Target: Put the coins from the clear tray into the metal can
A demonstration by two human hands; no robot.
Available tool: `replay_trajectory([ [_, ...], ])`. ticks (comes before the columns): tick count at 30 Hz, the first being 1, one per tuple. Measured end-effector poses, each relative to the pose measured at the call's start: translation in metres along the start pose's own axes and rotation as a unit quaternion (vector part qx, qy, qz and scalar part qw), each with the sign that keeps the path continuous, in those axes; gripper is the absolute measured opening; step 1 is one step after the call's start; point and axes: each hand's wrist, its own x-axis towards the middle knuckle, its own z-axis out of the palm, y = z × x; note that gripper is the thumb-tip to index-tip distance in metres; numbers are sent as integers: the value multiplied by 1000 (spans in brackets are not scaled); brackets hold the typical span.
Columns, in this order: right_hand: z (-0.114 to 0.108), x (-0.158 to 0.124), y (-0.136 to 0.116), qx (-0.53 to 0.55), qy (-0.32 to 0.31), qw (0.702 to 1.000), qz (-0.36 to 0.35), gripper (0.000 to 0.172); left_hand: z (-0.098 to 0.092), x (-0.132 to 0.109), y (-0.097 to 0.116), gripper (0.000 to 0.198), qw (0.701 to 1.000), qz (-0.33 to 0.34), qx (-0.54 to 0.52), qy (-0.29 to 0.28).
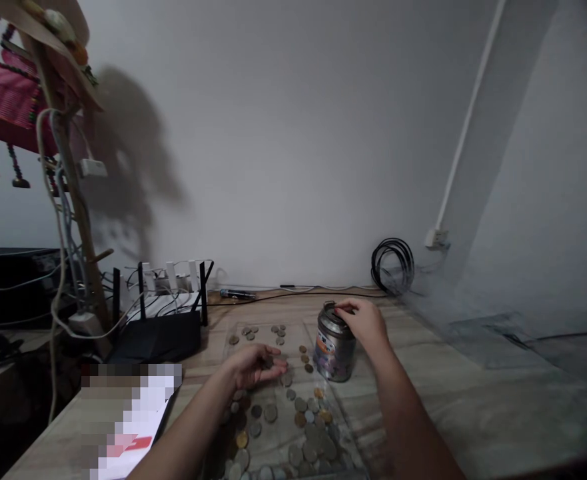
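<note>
Tin: a silver can [334, 350] with a colourful printed label stands upright on the bench [408, 393], just beyond the right edge of the clear tray, a small metal loop at its top
Right hand: the right hand [366, 325] reaches over the can from the right, its fingers [346, 308] close together, tips down at the lid; I cannot tell whether they pinch a coin
Left hand: the left hand [257, 365] is over the clear tray [300, 328], palm turned inward, fingers half curled and a little apart; what lies in the palm is too dim to tell
Far coins: two small clusters, far-left coins [250, 330] and far-middle coins [278, 330], lie toward the tray's back edge
Middle coins: a short row of coppery coins [305, 359] runs between the left hand and the can
Near coins: a denser spread of silver and yellowish coins [318, 440] fills the tray's near end, some overlapping
Router side: a black router [156, 337] with upright antennas sits left of the tray
Back edge: a coil of black cable [392, 265] leans by the wall, beyond the can and to its right
</note>
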Motion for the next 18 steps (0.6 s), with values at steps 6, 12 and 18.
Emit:
replay_trajectory([
  [6, 6, 5, 19, -6, -47, 998, 42, 17, 1, -1, -2, 26, 998, 33, 43, 15],
  [12, 3, -13, -26, -57, 148, 981, -109, 25, 4, -4, 0, 33, 994, 63, 86, 30],
  [18, 50, -49, -60, 16, -179, 965, -191, 20, 6, -9, -1, 52, 984, 113, 133, -44],
])
